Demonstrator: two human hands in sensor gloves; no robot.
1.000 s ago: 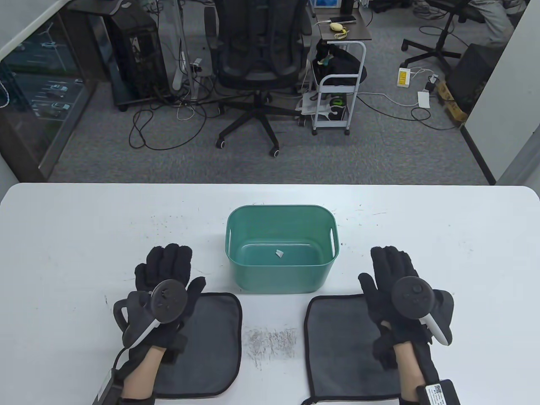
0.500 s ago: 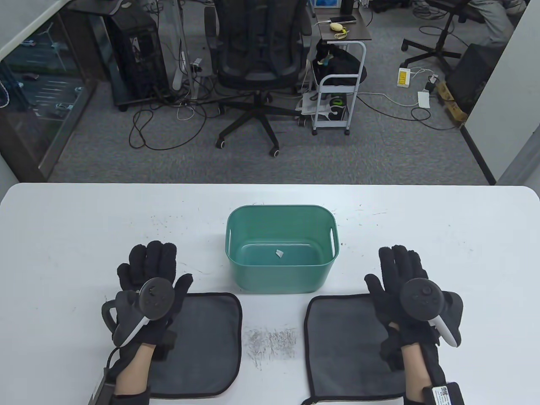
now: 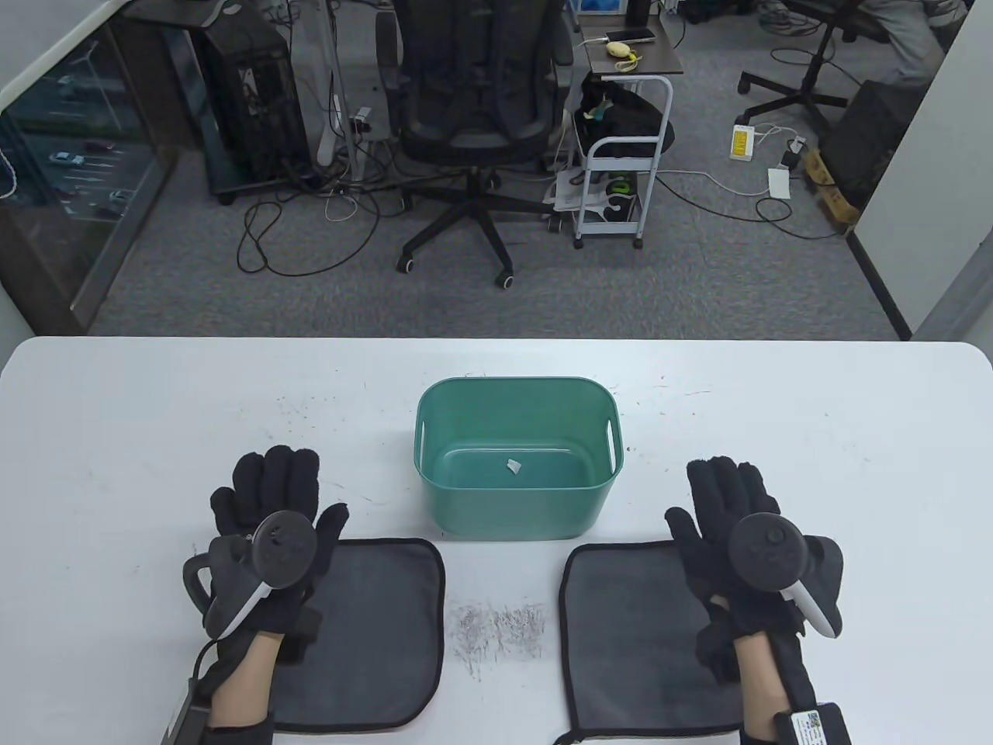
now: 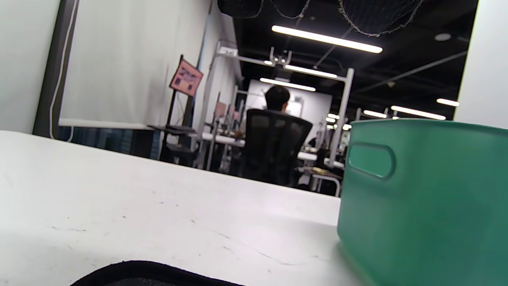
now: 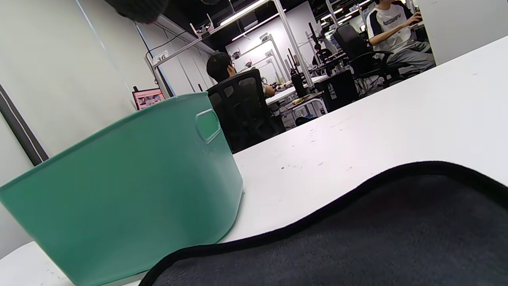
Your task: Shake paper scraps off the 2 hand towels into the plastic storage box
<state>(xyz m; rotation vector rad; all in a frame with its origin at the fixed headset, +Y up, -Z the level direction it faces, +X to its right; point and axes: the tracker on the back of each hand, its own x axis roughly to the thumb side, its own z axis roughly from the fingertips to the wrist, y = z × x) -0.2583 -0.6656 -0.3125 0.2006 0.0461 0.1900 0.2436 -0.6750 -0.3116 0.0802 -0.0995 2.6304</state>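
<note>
Towels here look soft and floppy, so I'd pinch far corners: left hand towel (image 3: 372, 628) and right hand towel (image 3: 628, 636) lie flat just in front of the green storage box (image 3: 516, 504), left hand (image 3: 268, 535) and right hand (image 3: 737, 543) spread, holding nothing.

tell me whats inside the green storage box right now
One small white paper scrap lies on the floor of the green storage box. The near wall hides the front strip of the floor from the table view.
</note>
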